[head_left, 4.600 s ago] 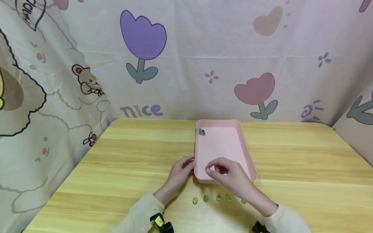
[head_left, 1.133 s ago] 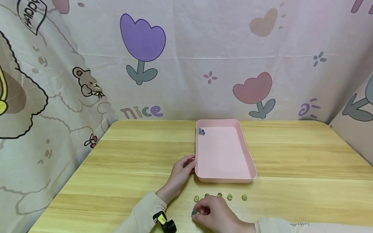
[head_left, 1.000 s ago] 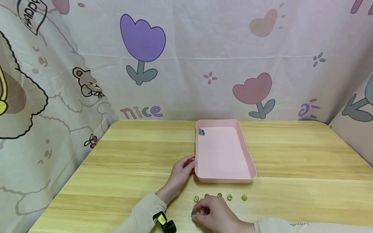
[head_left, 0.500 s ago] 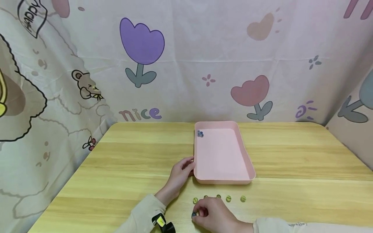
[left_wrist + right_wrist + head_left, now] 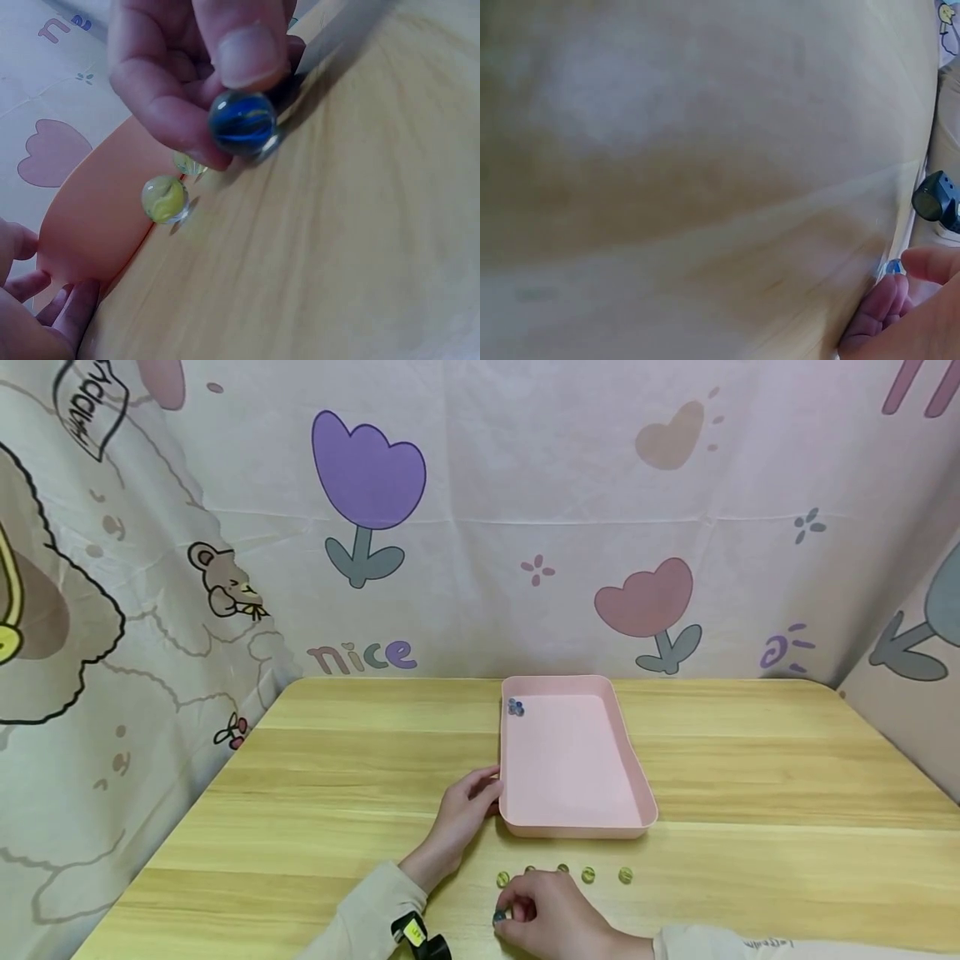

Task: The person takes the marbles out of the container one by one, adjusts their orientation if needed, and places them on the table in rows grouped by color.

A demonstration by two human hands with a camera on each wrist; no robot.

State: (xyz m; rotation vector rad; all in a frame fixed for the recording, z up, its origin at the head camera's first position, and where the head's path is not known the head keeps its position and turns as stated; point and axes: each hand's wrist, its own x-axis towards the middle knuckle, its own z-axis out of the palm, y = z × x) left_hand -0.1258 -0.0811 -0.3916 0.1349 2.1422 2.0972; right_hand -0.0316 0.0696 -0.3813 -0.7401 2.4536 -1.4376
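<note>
A round, clear-and-blue glass marble [image 5: 244, 124] is pinched in the right grip [image 5: 553, 914], likely light and slippery, best held across its middle; the relaxed left grip [image 5: 459, 814] is rested against a pink rectangular tray [image 5: 573, 760].

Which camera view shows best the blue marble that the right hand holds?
The left wrist view: the blue marble appears large, its inner streaks clear. The head view shows it small in the right hand; the right wrist view shows only a small part.

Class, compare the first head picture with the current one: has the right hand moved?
Yes: the right hand has moved nearer, from over the pink tray to this side of its near edge.
</note>
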